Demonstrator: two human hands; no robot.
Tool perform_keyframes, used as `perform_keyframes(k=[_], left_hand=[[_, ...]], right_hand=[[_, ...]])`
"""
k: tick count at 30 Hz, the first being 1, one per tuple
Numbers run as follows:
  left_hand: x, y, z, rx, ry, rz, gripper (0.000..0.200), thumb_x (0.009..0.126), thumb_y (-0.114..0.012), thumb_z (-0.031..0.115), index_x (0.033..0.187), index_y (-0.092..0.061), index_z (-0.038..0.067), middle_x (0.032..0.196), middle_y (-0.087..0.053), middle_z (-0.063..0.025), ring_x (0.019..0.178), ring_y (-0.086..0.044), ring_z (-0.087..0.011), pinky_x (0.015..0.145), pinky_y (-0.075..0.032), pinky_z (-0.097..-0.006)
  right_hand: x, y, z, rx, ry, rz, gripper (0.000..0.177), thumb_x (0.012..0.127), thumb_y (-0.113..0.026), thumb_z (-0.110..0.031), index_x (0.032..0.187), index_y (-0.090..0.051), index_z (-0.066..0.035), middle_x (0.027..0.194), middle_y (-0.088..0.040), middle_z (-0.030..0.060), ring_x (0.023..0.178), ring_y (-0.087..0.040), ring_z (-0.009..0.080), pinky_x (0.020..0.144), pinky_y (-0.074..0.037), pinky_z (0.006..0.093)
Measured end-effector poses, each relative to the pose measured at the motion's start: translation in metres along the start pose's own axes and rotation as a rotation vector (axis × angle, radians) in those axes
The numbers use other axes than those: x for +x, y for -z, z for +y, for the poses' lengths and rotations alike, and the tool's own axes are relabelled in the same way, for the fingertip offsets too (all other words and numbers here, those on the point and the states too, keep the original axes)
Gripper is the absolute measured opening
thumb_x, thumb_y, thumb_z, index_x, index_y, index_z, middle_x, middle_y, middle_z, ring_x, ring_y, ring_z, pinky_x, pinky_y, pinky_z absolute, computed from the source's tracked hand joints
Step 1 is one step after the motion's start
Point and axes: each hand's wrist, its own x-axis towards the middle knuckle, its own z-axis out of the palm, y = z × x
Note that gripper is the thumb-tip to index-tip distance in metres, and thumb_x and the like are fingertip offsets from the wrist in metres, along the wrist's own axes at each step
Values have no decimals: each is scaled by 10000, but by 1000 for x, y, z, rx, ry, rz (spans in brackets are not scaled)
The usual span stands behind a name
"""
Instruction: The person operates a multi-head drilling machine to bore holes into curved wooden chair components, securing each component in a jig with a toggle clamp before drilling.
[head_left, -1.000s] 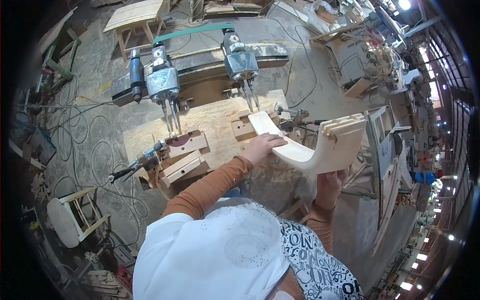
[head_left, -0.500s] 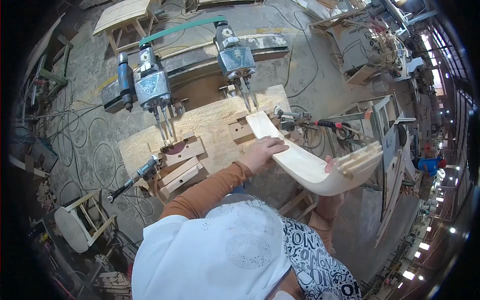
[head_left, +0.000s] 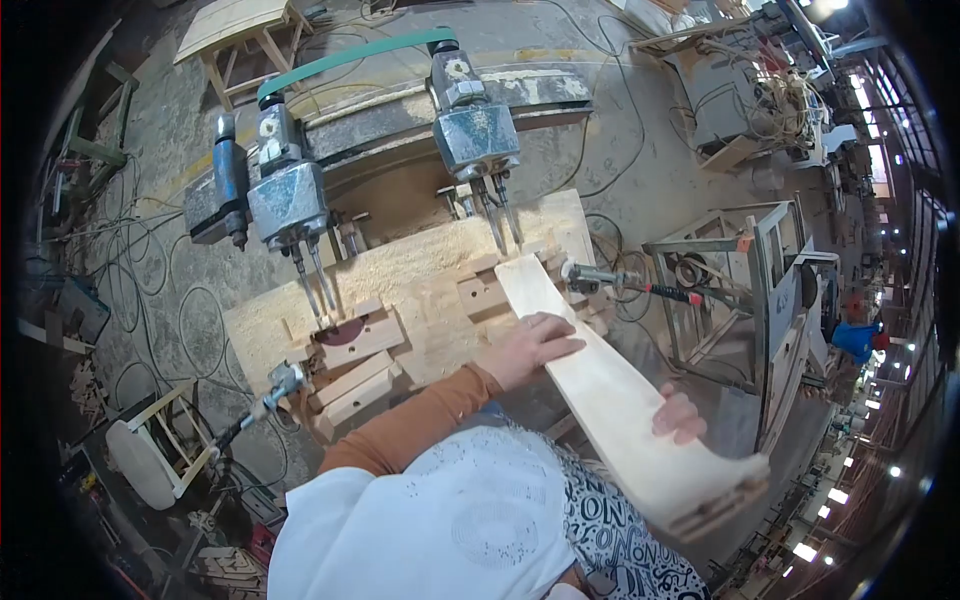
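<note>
A long, curved pale wooden piece point(head_left: 610, 385) slants from the work table down to the lower right. Its narrow far end lies near the right drill head's bits point(head_left: 497, 215), and notches show at its near end. My left hand point(head_left: 535, 348) is closed over its left edge around the middle. Toward the wide end, my right hand point(head_left: 679, 414) grips the opposite edge with its fingers curled over the top; the rest of that hand is hidden beneath the wood. Under the far end sits a wooden jig block point(head_left: 482, 293), with a clamp point(head_left: 590, 277) beside it.
A left drill head point(head_left: 288, 205) with two bits stands over another jig block point(head_left: 360, 335). A green belt point(head_left: 355, 62) links both heads. Sawdust covers the work table point(head_left: 420, 265). Another clamp point(head_left: 285, 378) juts out at left. A metal frame cart point(head_left: 735, 280) stands to the right.
The wooden piece has rolled so its broad face turns upward, and its near end has dropped lower. My right hand's fingers now show over its edge. The view has shifted slightly.
</note>
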Motion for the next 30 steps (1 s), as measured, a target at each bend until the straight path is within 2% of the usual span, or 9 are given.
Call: perform_keyframes(k=[6, 8, 13, 17, 18, 19, 25, 28, 30], left_hand=[[1, 1, -5, 29, 13, -25, 593, 731, -670, 23, 1298, -566, 164, 1232, -562, -99, 1164, -525, -278, 959, -455, -400], [2, 1, -7, 37, 27, -47, 606, 730, -683, 46, 1310, -560, 174, 1240, -561, -94, 1175, -520, -276, 965, -451, -402], [2, -1, -13, 45, 8, -72, 640, 707, -705, 64, 1320, -553, 174, 1246, -558, -87, 1180, -516, -272, 973, -432, -412], [4, 2, -12, 40, -13, -79, 665, 689, -705, 40, 1323, -550, 169, 1235, -557, -87, 1169, -518, -273, 975, -422, -415], [5, 4, -11, 41, -14, -90, 670, 685, -703, 29, 1322, -550, 167, 1230, -557, -89, 1164, -519, -274, 976, -421, -415], [6, 4, -12, 44, -18, -96, 670, 685, -703, 29, 1322, -550, 167, 1230, -557, -89, 1164, -519, -274, 976, -421, -415], [6, -3, -10, 56, -40, -60, 623, 677, -683, 3, 1275, -588, 151, 1194, -563, -96, 1139, -516, -302, 1002, -391, -417], [6, -3, -6, 92, -25, -73, 598, 678, -682, -5, 1251, -603, 148, 1176, -573, -97, 1132, -519, -307, 968, -418, -420], [7, 0, 3, 65, 1, -78, 642, 649, -636, -57, 1259, -581, 138, 1198, -560, -89, 1126, -516, -323, 978, -408, -425]], right_hand=[[10, -9, -4, 0, 14, -8, 111, 963, -521, -239, 866, -493, -196, 833, -589, 6, 837, -520, 161, 1030, -291, 436], [8, -15, 6, 48, 57, 104, 93, 936, -591, -190, 882, -516, -202, 833, -585, -5, 853, -531, 154, 1022, -302, 420], [9, -2, 10, 83, 92, 5, 287, 802, -746, -38, 930, -561, -216, 846, -581, -28, 899, -556, 139, 1003, -311, 398], [13, -9, 4, 25, 75, 24, 172, 874, -682, -116, 902, -545, -215, 855, -588, -24, 872, -544, 139, 1005, -311, 399], [11, -9, 2, 54, 41, 38, 84, 917, -612, -190, 884, -534, -197, 850, -580, -1, 874, -525, 160, 1052, -275, 424], [9, -10, 0, 84, 6, 54, 129, 960, -541, -265, 866, -523, -178, 846, -571, 22, 877, -507, 180, 1099, -239, 449], [8, 5, -1, 28, -3, -22, 126, 980, -495, -241, 880, -479, -165, 866, -554, 45, 863, -488, 192, 1100, -239, 456], [5, 6, 4, 2, 22, 48, 177, 931, -550, -267, 851, -492, -121, 797, -563, 79, 782, -513, 198, 1100, -293, 468], [18, -33, -19, 23, -76, 166, 122, 961, -519, -256, 970, -506, -136, 920, -524, 74, 875, -481, 197, 1128, -243, 459]])
